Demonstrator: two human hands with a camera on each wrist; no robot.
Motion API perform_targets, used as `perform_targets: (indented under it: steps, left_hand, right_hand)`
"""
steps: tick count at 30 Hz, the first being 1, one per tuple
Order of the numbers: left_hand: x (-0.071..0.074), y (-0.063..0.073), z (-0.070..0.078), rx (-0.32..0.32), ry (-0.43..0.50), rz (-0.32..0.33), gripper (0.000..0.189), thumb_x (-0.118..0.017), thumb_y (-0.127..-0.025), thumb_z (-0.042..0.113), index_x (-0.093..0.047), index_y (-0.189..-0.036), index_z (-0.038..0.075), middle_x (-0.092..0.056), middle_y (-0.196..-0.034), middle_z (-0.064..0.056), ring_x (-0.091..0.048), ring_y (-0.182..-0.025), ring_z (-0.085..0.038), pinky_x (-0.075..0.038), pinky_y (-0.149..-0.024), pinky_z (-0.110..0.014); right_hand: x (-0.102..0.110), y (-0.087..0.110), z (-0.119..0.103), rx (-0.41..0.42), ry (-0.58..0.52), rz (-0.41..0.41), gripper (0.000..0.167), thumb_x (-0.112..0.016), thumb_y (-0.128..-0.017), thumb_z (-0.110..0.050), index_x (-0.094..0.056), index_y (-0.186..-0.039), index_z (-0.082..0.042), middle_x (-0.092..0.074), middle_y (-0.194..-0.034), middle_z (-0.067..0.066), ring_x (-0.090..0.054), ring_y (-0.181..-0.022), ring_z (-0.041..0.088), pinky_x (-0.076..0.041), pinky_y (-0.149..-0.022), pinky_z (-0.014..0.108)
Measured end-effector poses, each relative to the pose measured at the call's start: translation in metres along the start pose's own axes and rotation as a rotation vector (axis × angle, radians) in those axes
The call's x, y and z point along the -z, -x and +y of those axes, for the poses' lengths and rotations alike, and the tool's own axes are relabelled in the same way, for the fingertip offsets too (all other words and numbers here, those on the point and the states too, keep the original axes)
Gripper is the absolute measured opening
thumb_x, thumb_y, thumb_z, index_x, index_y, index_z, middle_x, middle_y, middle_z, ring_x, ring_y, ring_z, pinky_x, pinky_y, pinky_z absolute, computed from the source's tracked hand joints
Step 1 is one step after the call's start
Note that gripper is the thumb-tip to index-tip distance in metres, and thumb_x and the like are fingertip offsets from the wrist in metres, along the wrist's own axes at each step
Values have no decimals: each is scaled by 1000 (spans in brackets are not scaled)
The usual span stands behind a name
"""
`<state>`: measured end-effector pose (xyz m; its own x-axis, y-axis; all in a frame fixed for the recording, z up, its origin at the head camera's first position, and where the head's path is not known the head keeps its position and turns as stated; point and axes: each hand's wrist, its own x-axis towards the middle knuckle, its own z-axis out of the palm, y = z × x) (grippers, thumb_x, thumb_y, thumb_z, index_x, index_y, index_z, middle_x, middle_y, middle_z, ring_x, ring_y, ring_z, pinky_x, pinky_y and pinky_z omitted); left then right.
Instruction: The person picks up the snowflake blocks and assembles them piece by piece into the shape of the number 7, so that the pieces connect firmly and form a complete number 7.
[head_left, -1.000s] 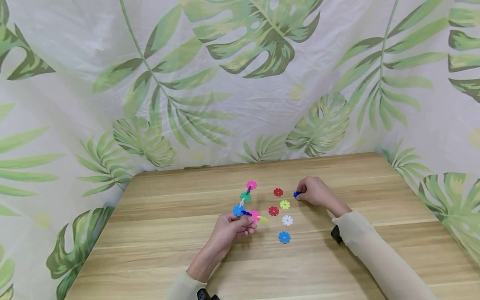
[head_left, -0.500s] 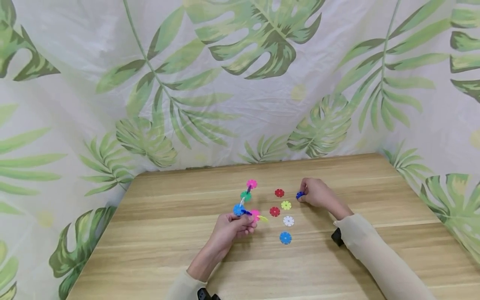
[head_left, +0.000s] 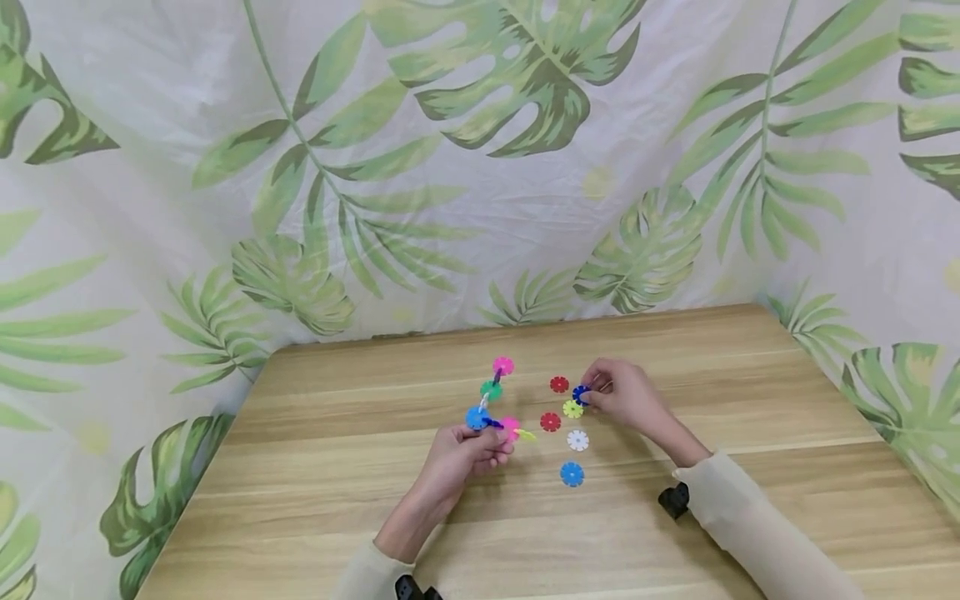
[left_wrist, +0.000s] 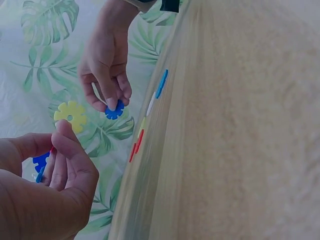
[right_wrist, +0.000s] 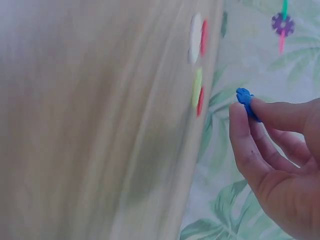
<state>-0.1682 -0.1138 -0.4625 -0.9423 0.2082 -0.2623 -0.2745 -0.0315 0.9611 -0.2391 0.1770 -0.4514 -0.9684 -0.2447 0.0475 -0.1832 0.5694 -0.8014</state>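
My left hand [head_left: 467,457] pinches a chain of interlocking plastic discs at its pink disc [head_left: 510,428]. From there the chain runs through a dark blue disc edge-on, a light blue disc [head_left: 476,417], a white one, a green disc [head_left: 491,390] and a purple one to a far pink disc [head_left: 503,366]. A yellow disc [left_wrist: 70,117] projects from the near end, past the fingertips. Between thumb and fingers my right hand [head_left: 626,398] holds a single dark blue notched disc [left_wrist: 114,110], raised over the table and overlapping a yellow-green disc in the head view.
Loose discs lie flat on the wooden table [head_left: 315,500] between the hands: two red, one being the nearer red disc [head_left: 551,422], a yellow-green disc [head_left: 572,409], a white disc [head_left: 577,440] and a light blue disc [head_left: 572,474]. Leaf-patterned cloth [head_left: 420,208] hangs behind the table.
The right hand turned the dark blue disc in its fingers, then brought it left and slightly nearer, toward the chain. The left hand and its chain stayed almost still.
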Motion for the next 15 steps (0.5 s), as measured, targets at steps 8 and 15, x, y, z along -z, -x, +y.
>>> perform_targets:
  steps: [8,15]
  left_hand:
    - [-2,-1,-1,3,4,2,25,-69,-100,13,-71,-115,-7,-80,-88,-2,-74,-79,-10,-62,-75,-22]
    - [-3,-1,-2,-2,9,2,24,-68,-101,13,-72,-114,-7,-80,-87,-1,-74,-79,-9,-62,-75,-21]
  right_hand:
    - [-15,26,-13,48,-167,-44,10,-73,-94,2,-70,-104,3,-74,-95,17,-76,-83,31,-66,-72,35]
    - [-30,44,-22,-9,-391,-122,22,-72,-95,3,-68,-114,13,-74,-96,21,-78,-84,40,-67,-76,45]
